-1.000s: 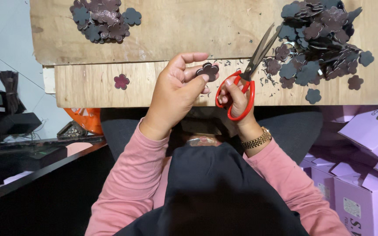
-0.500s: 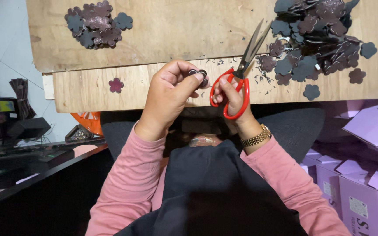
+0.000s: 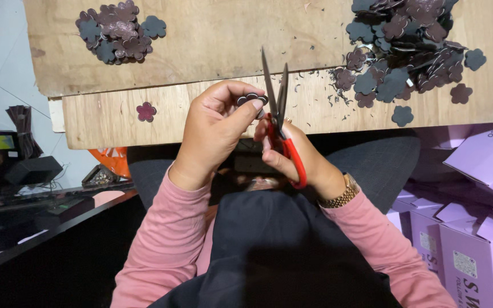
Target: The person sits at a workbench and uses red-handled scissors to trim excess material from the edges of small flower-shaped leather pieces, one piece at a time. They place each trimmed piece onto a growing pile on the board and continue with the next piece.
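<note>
With the left hand (image 3: 215,134) pinching a small dark flower-shaped cutout (image 3: 251,100) just beside the parted blades of the red-handled scissors (image 3: 278,114) gripped by the right hand (image 3: 300,159), a slip could nick the left fingertips (image 3: 256,106) or overcut a petal.

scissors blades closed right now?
No: the red-handled scissors in the right hand have their two blades spread apart in a narrow V, next to the small flower-shaped piece pinched in the left hand.
</note>
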Demonstrator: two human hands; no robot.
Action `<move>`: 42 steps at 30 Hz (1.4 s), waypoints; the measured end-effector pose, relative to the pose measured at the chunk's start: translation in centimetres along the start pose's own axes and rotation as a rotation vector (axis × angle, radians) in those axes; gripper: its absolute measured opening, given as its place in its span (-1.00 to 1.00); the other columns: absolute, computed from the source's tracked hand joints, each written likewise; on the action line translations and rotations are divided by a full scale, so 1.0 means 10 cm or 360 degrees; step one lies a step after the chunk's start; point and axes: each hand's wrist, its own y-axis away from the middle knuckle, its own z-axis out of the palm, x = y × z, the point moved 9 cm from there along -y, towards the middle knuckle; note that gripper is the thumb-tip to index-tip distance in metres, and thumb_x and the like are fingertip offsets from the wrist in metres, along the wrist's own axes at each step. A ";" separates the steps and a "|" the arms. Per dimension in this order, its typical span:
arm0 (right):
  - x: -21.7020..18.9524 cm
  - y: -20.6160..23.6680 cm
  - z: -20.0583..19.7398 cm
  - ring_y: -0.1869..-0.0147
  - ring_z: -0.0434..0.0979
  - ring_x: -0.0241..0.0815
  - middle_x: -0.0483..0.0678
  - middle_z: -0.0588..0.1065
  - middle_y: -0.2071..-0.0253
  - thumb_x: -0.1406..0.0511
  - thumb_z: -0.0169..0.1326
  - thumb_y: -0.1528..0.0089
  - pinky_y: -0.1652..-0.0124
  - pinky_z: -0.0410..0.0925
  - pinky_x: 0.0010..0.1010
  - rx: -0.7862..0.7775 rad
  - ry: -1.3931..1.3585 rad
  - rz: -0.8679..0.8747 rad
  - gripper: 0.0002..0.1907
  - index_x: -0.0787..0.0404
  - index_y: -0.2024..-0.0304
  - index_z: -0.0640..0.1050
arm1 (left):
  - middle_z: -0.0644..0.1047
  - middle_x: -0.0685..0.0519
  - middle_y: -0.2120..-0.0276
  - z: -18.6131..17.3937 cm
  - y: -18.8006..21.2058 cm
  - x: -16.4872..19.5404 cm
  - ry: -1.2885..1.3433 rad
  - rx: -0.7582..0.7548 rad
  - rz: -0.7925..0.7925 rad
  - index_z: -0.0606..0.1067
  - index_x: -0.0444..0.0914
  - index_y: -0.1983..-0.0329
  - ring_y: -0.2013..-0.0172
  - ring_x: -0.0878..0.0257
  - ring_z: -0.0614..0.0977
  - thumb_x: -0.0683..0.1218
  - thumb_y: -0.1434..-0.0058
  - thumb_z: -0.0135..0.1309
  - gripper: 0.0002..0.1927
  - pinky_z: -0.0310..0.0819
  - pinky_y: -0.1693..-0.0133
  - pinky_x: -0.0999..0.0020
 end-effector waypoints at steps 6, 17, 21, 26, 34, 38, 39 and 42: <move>-0.22 0.01 0.05 0.12 0.34 -0.36 -0.13 0.36 0.08 -0.18 0.10 -0.28 0.11 0.33 -0.53 -0.0015 0.0155 -0.0016 -0.23 0.29 -0.18 0.33 | 0.58 0.14 0.21 0.02 0.03 0.07 0.0115 -0.0020 0.0041 0.47 -0.36 -0.01 0.19 0.48 0.57 -0.31 -0.33 0.13 -0.80 0.48 0.12 0.60; -0.28 0.01 0.04 0.08 0.36 -0.33 -0.11 0.37 0.10 -0.27 0.06 -0.26 0.08 0.35 -0.50 -0.0013 0.0298 0.0009 -0.17 0.29 -0.15 0.33 | 0.58 0.05 0.28 -0.05 0.10 0.10 0.0153 0.0043 0.0016 0.33 -0.35 -0.12 0.34 0.47 0.57 -0.33 -0.29 0.18 -0.61 0.45 0.29 0.62; -0.26 0.01 0.04 0.10 0.34 -0.34 -0.13 0.36 0.14 -0.32 0.00 -0.26 0.10 0.33 -0.51 0.0010 0.0296 0.0009 -0.18 0.27 -0.06 0.37 | 0.57 0.05 0.30 -0.03 0.09 0.12 0.0111 0.0074 0.0040 0.33 -0.34 -0.11 0.36 0.46 0.57 -0.33 -0.28 0.18 -0.61 0.45 0.31 0.62; -0.21 0.01 0.05 0.19 0.33 -0.35 -0.14 0.35 0.20 -0.37 -0.03 -0.22 0.19 0.31 -0.52 0.0019 0.0227 0.0053 -0.16 0.26 0.01 0.38 | 0.56 0.04 0.32 -0.01 0.10 0.13 0.0089 0.0105 0.0065 0.32 -0.34 -0.07 0.37 0.45 0.57 -0.33 -0.28 0.18 -0.63 0.47 0.32 0.59; -0.23 0.01 0.03 0.18 0.32 -0.35 -0.15 0.35 0.22 -0.37 -0.08 -0.26 0.17 0.30 -0.51 0.0095 0.0323 0.0000 -0.19 0.24 0.09 0.39 | 0.55 0.06 0.34 0.01 0.11 0.12 0.0123 0.0112 0.0093 0.32 -0.32 -0.03 0.38 0.45 0.56 -0.34 -0.27 0.18 -0.65 0.47 0.33 0.59; -0.23 0.02 0.01 0.18 0.29 -0.35 -0.16 0.34 0.24 -0.37 -0.10 -0.28 0.16 0.29 -0.50 0.0096 0.0374 -0.0040 -0.21 0.23 0.12 0.39 | 0.55 0.07 0.32 -0.01 0.10 0.12 0.0047 0.0136 0.0113 0.33 -0.32 -0.03 0.35 0.46 0.55 -0.34 -0.27 0.20 -0.65 0.45 0.31 0.60; -0.22 0.02 0.00 0.19 0.29 -0.36 -0.17 0.33 0.26 -0.37 -0.10 -0.28 0.17 0.28 -0.51 0.0089 0.0382 -0.0027 -0.21 0.22 0.14 0.39 | 0.54 0.07 0.31 -0.02 0.09 0.12 0.0051 0.0130 0.0124 0.33 -0.33 -0.03 0.34 0.46 0.55 -0.34 -0.27 0.20 -0.64 0.45 0.30 0.60; -0.12 0.05 -0.02 0.27 0.26 -0.39 -0.19 0.32 0.33 -0.36 -0.08 -0.24 0.26 0.24 -0.54 0.0078 0.0315 0.0102 -0.23 0.21 0.19 0.39 | 0.54 0.08 0.31 -0.04 0.10 0.12 0.0026 0.0122 0.0114 0.33 -0.31 -0.04 0.34 0.47 0.55 -0.33 -0.26 0.20 -0.64 0.45 0.29 0.61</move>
